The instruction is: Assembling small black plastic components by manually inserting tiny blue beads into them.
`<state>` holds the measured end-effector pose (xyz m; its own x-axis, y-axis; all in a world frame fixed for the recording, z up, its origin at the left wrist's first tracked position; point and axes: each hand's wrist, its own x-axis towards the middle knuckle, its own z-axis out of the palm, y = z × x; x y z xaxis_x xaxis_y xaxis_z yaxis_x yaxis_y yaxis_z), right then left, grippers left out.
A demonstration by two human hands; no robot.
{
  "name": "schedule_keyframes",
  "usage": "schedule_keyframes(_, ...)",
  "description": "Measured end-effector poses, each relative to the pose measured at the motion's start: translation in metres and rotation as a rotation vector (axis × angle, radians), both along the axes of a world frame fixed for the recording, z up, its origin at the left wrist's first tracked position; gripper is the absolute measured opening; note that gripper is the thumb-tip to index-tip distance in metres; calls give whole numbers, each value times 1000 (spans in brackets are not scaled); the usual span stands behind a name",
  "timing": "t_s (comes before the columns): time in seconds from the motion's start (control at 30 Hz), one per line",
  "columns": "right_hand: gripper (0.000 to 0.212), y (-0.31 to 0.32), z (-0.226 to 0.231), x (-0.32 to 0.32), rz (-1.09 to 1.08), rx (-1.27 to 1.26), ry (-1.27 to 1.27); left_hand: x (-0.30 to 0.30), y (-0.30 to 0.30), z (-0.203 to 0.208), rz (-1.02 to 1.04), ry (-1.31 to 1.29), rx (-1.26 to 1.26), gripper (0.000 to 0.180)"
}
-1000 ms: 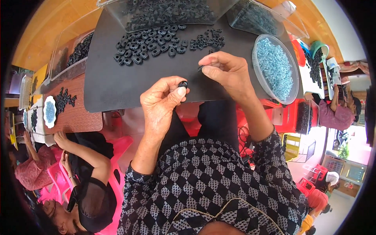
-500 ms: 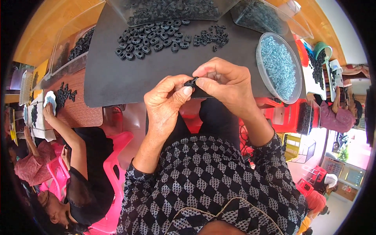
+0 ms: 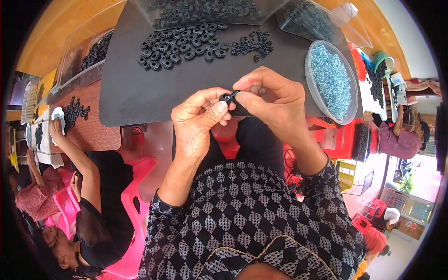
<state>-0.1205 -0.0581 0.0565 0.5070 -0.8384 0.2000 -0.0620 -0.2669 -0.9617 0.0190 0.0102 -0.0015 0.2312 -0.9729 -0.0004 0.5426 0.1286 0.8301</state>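
Just beyond the near edge of the dark table, my left hand pinches a small black plastic part between thumb and fingers. A round hole shows in its face. My right hand has its thumb and forefinger closed at the part's right end, on a dark bit that is mostly hidden by the fingertips. I cannot tell whether that bit is a separate piece. Farther off on the table lie a spread of loose black plastic parts and a smaller cluster of black pieces.
A round clear tub of small pale-blue shiny pieces stands at the table's right edge. Clear bins of black parts line the far side. At left, a co-worker's hand reaches into a white dish beside a brown table.
My right hand has shifted slightly right and down. More of the black part shows between my fingertips, its hole now facing up. My left hand stays nearly in place.
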Motion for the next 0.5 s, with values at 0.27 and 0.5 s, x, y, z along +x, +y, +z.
schedule_keyframes(0.27,15,-2,1,-2,36,-69,148,0,6,3,52,-192,-16,18)
schedule_keyframes(0.5,12,-1,-1,0,52,100,99,-2,8,4,39,-166,38,18)
